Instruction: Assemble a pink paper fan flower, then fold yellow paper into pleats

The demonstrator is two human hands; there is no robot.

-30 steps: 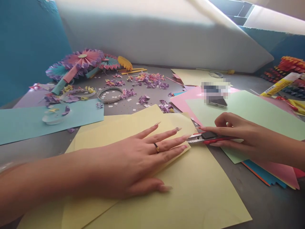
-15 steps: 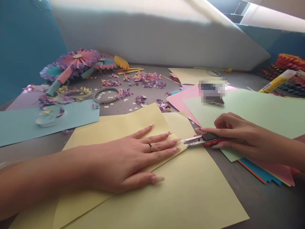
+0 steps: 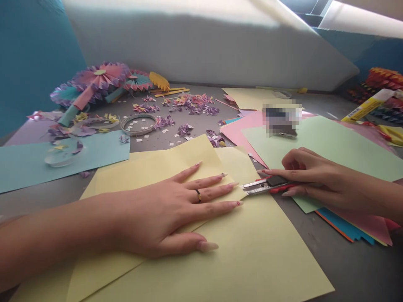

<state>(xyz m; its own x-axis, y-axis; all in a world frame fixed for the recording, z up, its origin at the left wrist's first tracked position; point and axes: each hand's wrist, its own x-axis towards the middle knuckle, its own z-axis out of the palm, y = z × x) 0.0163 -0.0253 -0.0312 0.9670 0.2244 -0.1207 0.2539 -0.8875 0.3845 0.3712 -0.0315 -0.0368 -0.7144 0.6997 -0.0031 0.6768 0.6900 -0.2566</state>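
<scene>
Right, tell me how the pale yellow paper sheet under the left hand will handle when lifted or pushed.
The pale yellow paper sheet will probably feel light and floppy when lifted, since it looks thin and its upper layer appears folded over beneath the left hand. Pushed, it would likely slide easily across the grey table, as it seems to lie loose on that smooth-looking surface.

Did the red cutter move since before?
Yes, a little: the red utility knife sits lower in the view, toward the person, judged against the roll of tape on the table.
</scene>
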